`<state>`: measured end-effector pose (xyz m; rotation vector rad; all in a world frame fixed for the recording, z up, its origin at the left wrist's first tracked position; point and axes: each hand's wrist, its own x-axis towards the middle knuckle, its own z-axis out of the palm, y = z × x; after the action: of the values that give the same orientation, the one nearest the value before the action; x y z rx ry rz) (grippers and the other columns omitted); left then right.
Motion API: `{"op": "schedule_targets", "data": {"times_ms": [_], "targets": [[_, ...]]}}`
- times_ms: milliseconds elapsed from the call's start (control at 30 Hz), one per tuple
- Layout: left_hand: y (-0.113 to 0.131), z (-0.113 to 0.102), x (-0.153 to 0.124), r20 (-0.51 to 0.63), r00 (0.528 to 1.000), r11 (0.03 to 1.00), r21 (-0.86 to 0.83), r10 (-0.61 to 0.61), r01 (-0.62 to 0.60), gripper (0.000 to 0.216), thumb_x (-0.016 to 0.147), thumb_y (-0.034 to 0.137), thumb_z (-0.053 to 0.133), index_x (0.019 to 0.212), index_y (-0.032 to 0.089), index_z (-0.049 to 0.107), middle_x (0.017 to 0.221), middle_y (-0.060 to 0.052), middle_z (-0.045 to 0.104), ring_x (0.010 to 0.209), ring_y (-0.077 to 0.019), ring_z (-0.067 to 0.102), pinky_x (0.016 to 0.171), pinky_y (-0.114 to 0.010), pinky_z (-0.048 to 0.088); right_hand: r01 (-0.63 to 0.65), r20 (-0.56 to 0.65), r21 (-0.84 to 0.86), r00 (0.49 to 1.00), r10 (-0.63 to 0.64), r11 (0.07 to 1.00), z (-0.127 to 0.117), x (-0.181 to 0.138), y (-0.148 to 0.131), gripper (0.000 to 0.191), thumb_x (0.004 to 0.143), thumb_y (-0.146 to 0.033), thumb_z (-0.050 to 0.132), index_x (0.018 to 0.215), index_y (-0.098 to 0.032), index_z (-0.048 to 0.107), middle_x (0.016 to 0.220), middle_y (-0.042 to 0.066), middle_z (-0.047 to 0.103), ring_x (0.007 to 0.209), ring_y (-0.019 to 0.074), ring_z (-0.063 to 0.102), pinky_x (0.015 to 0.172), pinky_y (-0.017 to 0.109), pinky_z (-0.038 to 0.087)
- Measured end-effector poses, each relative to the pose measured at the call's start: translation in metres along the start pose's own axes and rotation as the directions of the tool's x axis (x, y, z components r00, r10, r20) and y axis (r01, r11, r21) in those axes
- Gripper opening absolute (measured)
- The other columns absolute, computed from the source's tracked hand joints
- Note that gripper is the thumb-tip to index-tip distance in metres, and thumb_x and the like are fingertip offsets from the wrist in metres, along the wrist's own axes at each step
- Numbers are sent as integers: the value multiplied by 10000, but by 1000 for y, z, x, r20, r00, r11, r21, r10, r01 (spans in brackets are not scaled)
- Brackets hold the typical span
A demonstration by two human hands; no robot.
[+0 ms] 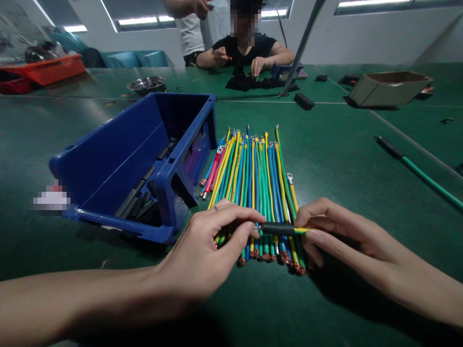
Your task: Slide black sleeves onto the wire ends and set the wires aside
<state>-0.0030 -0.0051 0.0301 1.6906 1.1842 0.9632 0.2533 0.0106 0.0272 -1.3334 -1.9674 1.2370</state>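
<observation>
**Where a metal end point(256, 228) stops, a black sleeve point(278, 229) begins**

While the black sleeve sits around a yellow-green wire point(300, 231), close behind its metal end, the whole piece is held level above the lower part of a wire bundle point(265, 193); the left hand point(213, 241) pinches the metal end between thumb and forefinger; the right hand point(334, 236) pinches the wire at the sleeve's other end, its remaining fingers curled below.

The step in hand looks like seating the sleeve over the joint; the next move seems to call for a firm left pinch and a light right push along the wire, so that the sleeve travels without twisting.

Beneath, the bundle lies on the green bench point(333, 159), bare copper ends towards the wearer; to the left stands a blue bin point(115, 140) with loose sleeves point(132, 197) inside; off right lies a green wire point(430, 178) with a black cover; across the bench sits a co-worker point(269, 47), busy with dark parts point(240, 82).
</observation>
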Motion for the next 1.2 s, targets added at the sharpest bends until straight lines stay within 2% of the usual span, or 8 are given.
{"op": "schedule_targets", "data": {"times_ms": [200, 433, 533, 667, 833, 1000, 1100, 1200], "targets": [[1, 1, 3, -11, 998, 998, 0, 64, -64, 233, 970, 110, 590, 1019, 151, 814, 814, -22, 771, 816, -161, 708, 790, -283, 535, 16, 16, -42, 1000, -16, 999, -1, 1, -5, 577, 933, -742, 558, 1191, -263, 751, 702, 28, 623, 709, 213, 630, 682, 346, 564], [1, -2, 2, 25, 996, 996, -2, 84, -84, 263, 973, 115, 565, 997, 192, 816, 806, -12, 770, 802, -168, 700, 779, -298, 527, 45, 135, 32, 990, -49, 998, -8, 6, -7, 459, 1028, -598, 514, 1255, -258, 724, 714, 15, 678, 651, 175, 663, 629, 297, 543], [0, -1, 0, 31, 999, 1000, 7, 27, -28, 248, 992, 145, 564, 1039, 203, 801, 844, -6, 757, 837, -166, 707, 788, -289, 529, 52, 121, 34, 991, -56, 998, -8, 7, -6, 423, 1035, -570, 526, 1240, -261, 730, 720, 8, 679, 663, 169, 677, 645, 290, 550], [0, 0, -1, 4, 997, 996, -41, -82, 82, 189, 1008, 205, 601, 1126, 235, 746, 1027, 7, 771, 952, -157, 719, 856, -269, 537, 98, 79, 56, 992, -103, 994, -8, 7, -3, 339, 1037, -515, 553, 1191, -277, 739, 828, 24, 731, 730, 166, 715, 684, 284, 578], [2, 1, 2, 1, 997, 994, -79, -72, 72, 88, 966, 191, 658, 964, 219, 742, 906, 31, 745, 864, -137, 694, 808, -241, 530, 154, 20, 51, 988, -155, 987, -8, 6, -1, 233, 1006, -480, 617, 1089, -317, 762, 894, 21, 756, 780, 163, 722, 684, 261, 593], [3, 2, 2, -18, 997, 995, -78, -69, 67, 95, 929, 153, 703, 978, 212, 759, 875, 34, 735, 828, -132, 687, 779, -232, 521, 133, -11, -14, 991, -133, 991, -8, 5, -3, 278, 962, -536, 661, 1025, -294, 783, 962, 48, 778, 847, 200, 743, 758, 298, 619], [1, 2, 2, -17, 999, 999, -29, -40, 39, 136, 945, 153, 692, 1019, 215, 788, 884, 18, 737, 834, -144, 687, 782, -248, 518, 105, -23, -28, 994, -106, 994, -8, 5, -3, 342, 957, -570, 647, 1070, -282, 793, 960, 62, 788, 810, 209, 749, 704, 302, 630], [-1, 2, 2, -9, 1000, 1000, -14, -2, 2, 141, 954, 152, 684, 1013, 205, 800, 901, 4, 751, 857, -153, 697, 803, -258, 521, 139, -31, -88, 989, -142, 986, -8, 5, -4, 369, 956, -554, 644, 1162, -291, 801, 1032, 71, 809, 877, 214, 778, 739, 300, 641]]}}
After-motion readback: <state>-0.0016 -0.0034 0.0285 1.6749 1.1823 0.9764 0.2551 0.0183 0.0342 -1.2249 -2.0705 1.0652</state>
